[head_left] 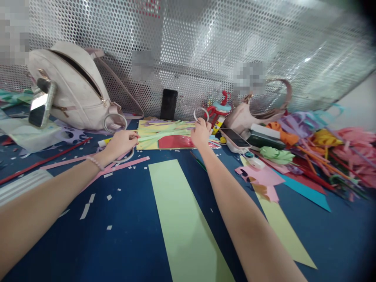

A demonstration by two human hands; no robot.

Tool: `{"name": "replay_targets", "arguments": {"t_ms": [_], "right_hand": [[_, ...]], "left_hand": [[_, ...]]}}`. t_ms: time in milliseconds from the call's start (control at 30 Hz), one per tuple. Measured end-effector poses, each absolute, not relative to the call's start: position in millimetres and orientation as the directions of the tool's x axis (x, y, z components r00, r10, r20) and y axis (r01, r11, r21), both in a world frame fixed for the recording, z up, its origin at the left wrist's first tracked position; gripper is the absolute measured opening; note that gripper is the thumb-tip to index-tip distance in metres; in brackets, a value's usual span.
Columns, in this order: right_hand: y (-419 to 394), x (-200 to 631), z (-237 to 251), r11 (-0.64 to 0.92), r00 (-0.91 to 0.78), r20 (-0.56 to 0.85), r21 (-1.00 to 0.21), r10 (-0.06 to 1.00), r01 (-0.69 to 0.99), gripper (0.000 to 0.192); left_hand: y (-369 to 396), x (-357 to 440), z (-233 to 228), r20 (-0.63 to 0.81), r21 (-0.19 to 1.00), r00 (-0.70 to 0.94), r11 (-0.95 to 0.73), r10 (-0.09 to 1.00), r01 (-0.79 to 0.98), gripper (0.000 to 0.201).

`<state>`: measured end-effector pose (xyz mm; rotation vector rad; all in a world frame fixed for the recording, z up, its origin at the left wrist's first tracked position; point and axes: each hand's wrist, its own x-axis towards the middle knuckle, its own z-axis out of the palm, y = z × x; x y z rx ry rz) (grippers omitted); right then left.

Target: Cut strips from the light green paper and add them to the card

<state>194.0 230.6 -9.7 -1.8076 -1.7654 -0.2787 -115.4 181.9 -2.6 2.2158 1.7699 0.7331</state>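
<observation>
At the far edge of the blue table [132, 239], both arms were stretched out over a stack of coloured paper sheets [164, 137]. The left hand [122, 141] was closed on the stack's left edge, pinching it between thumb and fingers. The right hand [201, 132] was closed around a small tape ring [201, 113], held up just above the stack's right end; the exact finger contact could not be told. For a clean result, the stack would best be kept pinned flat by the left hand while tape is pulled, with the strip kept short and aligned to the paper edge.

A long light-green strip [182, 219] was laid between the forearms, a second strip [282, 231] to the right. A pink backpack [70, 86] was propped against the perforated metal wall [205, 39], a black phone [169, 103] leaned there too. Another phone [235, 138], a red tape dispenser [219, 109], a second bag [258, 111] and a heap of paper scraps [329, 152] were crowded close on the right, leaving little room for that hand. White confetti bits [88, 207] were scattered on the left.
</observation>
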Motion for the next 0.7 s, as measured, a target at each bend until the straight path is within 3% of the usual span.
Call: {"name": "replay_targets", "arguments": {"t_ms": [133, 333, 700], "right_hand": [[233, 190, -8, 0.103, 0.045, 0.524, -0.251, 0.851, 0.963, 0.045], [236, 181, -10, 0.316, -0.222, 0.421, -0.166, 0.879, 0.934, 0.041], [236, 172, -11, 0.560, -0.520, 0.276, -0.086, 0.808, 0.824, 0.038]], "left_hand": [[178, -113, -1, 0.265, 0.451, 0.157, -0.266, 0.951, 0.852, 0.027], [176, -113, -2, 0.286, 0.453, 0.167, -0.287, 0.944, 0.844, 0.036], [176, -111, 0, 0.281, 0.463, 0.177, -0.294, 0.943, 0.836, 0.039]]}}
